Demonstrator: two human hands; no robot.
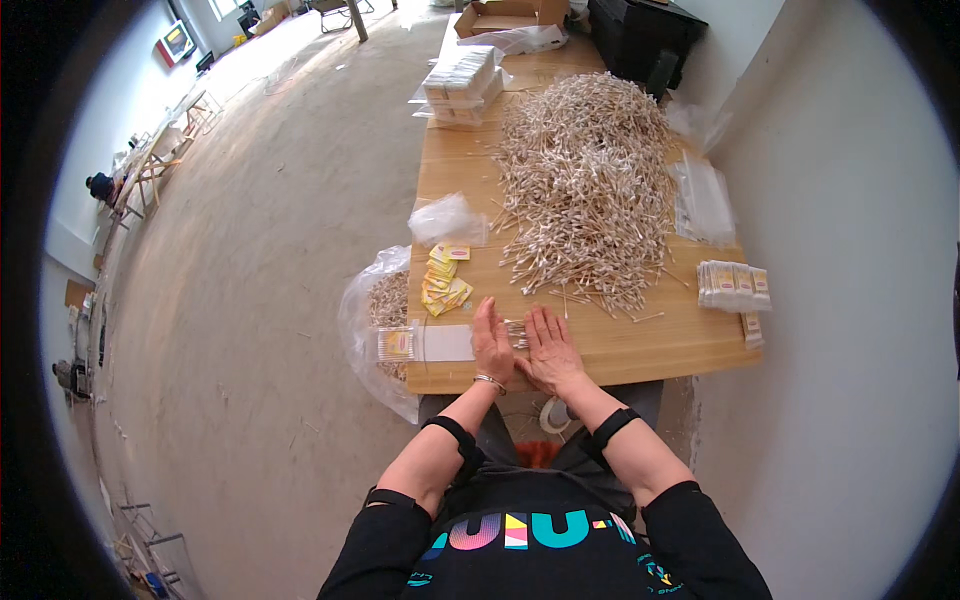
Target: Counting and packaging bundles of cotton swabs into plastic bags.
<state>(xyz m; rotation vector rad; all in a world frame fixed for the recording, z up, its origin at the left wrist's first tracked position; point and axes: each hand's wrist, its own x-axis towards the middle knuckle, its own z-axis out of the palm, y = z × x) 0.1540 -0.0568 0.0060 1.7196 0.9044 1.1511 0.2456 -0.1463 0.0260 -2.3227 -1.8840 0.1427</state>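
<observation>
Left hand [491,342], right hand [550,355]: fingers outstretched, flanking cotton swabs [519,336] (mostly hidden), probably to keep them aligned; swab heap [590,185] beyond, within reach.

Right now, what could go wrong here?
The labelled cotton swab packet appears to overhang the left edge of the wooden table, above the clear plastic bag; a nudge from the white strip beside it might drop it.

The loose swabs between the left hand and right hand could scatter if the hands part.

The fanned yellow cards lie close to the left hand and might get knocked.
</observation>
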